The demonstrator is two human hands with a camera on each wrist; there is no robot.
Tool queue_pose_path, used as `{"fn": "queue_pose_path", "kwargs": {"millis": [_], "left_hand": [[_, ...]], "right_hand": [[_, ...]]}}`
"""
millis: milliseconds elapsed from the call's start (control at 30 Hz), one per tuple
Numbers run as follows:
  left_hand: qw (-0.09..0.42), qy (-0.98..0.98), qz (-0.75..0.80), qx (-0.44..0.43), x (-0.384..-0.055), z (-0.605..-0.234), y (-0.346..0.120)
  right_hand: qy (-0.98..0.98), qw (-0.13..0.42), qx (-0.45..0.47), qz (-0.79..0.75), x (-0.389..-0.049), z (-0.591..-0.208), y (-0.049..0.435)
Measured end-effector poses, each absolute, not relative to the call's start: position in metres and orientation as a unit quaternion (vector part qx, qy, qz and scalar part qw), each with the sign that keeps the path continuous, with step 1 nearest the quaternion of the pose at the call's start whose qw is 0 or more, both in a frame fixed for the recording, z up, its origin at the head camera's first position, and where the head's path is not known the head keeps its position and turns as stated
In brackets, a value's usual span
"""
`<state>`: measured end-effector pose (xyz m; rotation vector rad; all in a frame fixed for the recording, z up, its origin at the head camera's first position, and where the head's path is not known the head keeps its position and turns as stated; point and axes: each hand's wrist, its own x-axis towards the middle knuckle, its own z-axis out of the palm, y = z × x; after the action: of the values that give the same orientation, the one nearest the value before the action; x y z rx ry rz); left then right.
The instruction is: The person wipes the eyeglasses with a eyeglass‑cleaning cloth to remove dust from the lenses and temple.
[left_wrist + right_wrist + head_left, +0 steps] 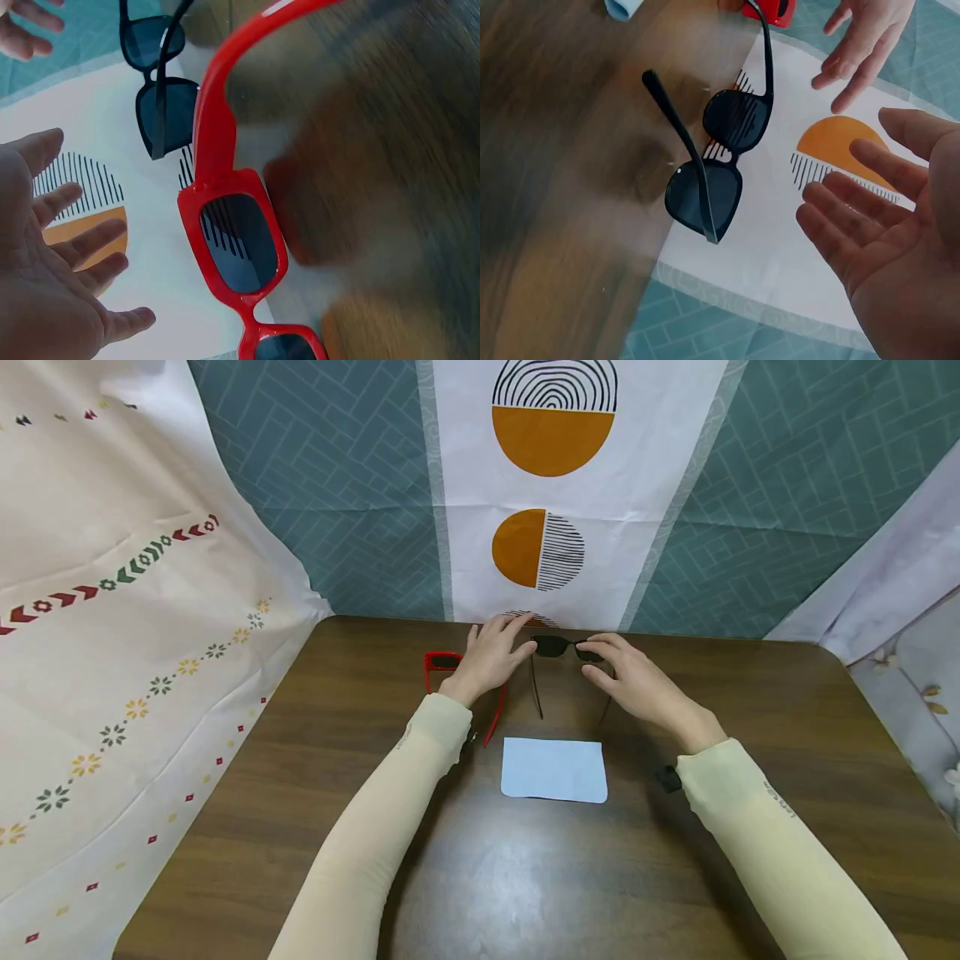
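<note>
A pair of black sunglasses [552, 647] rests at the back of the table with its temples unfolded toward the person. Left of it are red-framed sunglasses [219, 289], likewise unfolded and partly hidden by the left arm in the head view. My left hand [489, 658] hovers over the red pair's right side, fingers spread and holding nothing. Above the black pair's right lens is my right hand [628, 678], its fingers loosely extended, and the right wrist view shows its palm bare. A light blue cloth [553, 770] lies flat in front of the glasses.
The brown wooden table [300, 827] ends at a wall hung with teal and white patterned fabric [337, 485]. A white embroidered cloth [150, 635] drapes along the left side, and pale floral fabric [915, 685] hangs at the right.
</note>
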<state>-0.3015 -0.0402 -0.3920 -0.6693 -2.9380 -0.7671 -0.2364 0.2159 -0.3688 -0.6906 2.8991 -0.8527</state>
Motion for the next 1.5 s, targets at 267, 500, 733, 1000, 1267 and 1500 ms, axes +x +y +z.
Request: {"fn": "queue_pose_path", "kwargs": {"millis": [267, 500, 733, 1000, 1267, 1500], "left_hand": [[-0.012, -0.942, -0.262, -0.21, -0.295, -0.399, -0.03], [-0.013, -0.952, -0.236, -0.196, -0.289, -0.405, -0.024], [-0.018, -0.956, -0.223, -0.189, -0.29, -0.408, -0.02], [-0.021, -0.957, -0.224, -0.183, -0.294, -0.402, -0.016], [-0.024, -0.957, -0.232, -0.171, -0.295, -0.401, -0.012], [-0.027, -0.958, -0.245, -0.15, -0.297, -0.402, -0.012]], "right_hand": [[0.931, 0.035, -0.228, -0.282, -0.228, -0.378, 0.211], [0.924, 0.021, -0.24, -0.296, -0.213, -0.379, 0.203], [0.912, 0.017, -0.265, -0.312, -0.204, -0.385, 0.191], [0.901, 0.056, -0.28, -0.325, -0.196, -0.392, 0.178], [0.896, 0.081, -0.308, -0.31, -0.192, -0.398, 0.169], [0.893, 0.107, -0.322, -0.296, -0.191, -0.398, 0.161]]}}
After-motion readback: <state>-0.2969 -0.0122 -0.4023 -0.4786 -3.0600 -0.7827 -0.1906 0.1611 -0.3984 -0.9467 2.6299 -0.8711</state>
